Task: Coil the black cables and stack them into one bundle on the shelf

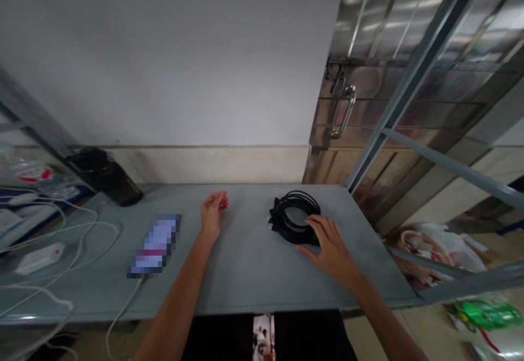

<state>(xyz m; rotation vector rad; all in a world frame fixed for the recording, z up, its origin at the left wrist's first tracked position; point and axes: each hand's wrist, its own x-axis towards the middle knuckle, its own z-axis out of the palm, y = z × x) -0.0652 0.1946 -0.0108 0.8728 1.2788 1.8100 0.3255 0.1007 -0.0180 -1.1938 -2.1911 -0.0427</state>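
A coiled black cable (282, 222) lies on the right part of the grey desk (245, 273), its bundled side and connector ends facing left. My right hand (327, 241) is at the near right of the coil, with the fingers over its rim and the thumb against its front edge. To the left, my left hand (213, 211) is just above the desk, apart from the cable. Its fingers are curled in, and nothing shows in them. A phone (155, 246) with a blurred lit screen lies left of that forearm, with a white cord plugged in.
A black bottle (110, 178) leans at the back left. White cords and a white power adapter (41, 258) spread over the left side. Metal frame posts (409, 82) rise at the right. Another lit screen (264, 336) shows below the desk's front edge.
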